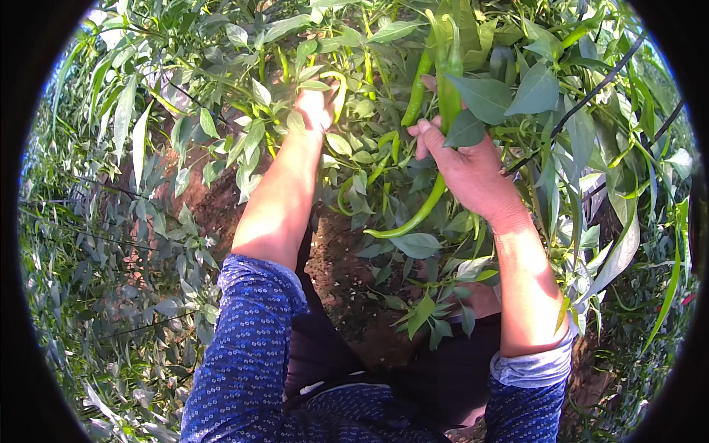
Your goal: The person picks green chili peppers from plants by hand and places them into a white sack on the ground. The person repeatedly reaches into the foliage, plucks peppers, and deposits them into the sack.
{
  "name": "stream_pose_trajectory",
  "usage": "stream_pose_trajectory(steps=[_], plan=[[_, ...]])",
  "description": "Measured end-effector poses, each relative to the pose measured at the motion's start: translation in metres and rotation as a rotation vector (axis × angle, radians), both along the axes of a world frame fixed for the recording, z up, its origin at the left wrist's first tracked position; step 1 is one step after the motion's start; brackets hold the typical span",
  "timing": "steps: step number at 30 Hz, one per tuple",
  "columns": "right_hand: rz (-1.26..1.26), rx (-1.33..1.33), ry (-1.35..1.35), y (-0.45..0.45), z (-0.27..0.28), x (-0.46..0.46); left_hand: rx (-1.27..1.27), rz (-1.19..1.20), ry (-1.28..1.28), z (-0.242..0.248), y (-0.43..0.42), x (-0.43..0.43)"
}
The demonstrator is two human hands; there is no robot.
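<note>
Long green chili peppers hang on leafy pepper plants before me. My right hand (pixel 465 160) is curled around several long green peppers (pixel 448 72), whose stem ends point up; leaves cover part of the fingers. Below its palm a curved green pepper (pixel 412 219) extends down to the left. My left hand (pixel 316 108) reaches into the foliage at upper centre, beside a bent light-green pepper (pixel 340 94). Glare and leaves hide its fingertips, so its grip cannot be made out. More green peppers (pixel 368 72) hang between the two hands.
Dark cords or thin stakes (pixel 587 97) run slantwise through the plants at the right. Dense pepper foliage (pixel 111 260) stands on the left. Reddish-brown soil (pixel 338 271) shows between my legs, and a leafy branch (pixel 426 310) hangs over my thigh.
</note>
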State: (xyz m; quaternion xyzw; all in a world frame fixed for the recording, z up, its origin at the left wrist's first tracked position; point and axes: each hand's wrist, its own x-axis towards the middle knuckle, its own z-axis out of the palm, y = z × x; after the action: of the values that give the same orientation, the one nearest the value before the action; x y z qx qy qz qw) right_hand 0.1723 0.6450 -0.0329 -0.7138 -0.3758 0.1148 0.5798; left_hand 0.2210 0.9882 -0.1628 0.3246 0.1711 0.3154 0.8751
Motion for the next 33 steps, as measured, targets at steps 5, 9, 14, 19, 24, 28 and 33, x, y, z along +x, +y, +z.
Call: stream_pose_trajectory(steps=[5,9,14,19,24,28,33], plan=[[0.045,0.03,-0.098,0.001,0.0,0.0,0.128,0.0,-0.069,-0.011,0.011,-0.004],[0.062,-0.012,-0.109,-0.001,0.007,-0.001,0.194,-0.055,-0.051,-0.022,0.016,0.003],[0.084,-0.003,-0.032,-0.002,0.013,-0.006,0.073,-0.018,-0.101,-0.053,0.038,0.021],[0.075,-0.039,-0.069,-0.002,0.011,-0.003,0.113,0.011,0.203,-0.045,0.059,0.028],[0.114,-0.002,-0.214,-0.002,0.008,0.003,0.364,0.21,0.346,-0.026,0.012,0.031],[0.057,-0.053,-0.11,-0.002,0.011,0.001,0.555,0.236,0.608,-0.025,-0.009,0.045],[0.034,-0.042,-0.096,-0.005,0.02,-0.005,0.89,0.205,0.817,-0.033,0.003,0.055]])
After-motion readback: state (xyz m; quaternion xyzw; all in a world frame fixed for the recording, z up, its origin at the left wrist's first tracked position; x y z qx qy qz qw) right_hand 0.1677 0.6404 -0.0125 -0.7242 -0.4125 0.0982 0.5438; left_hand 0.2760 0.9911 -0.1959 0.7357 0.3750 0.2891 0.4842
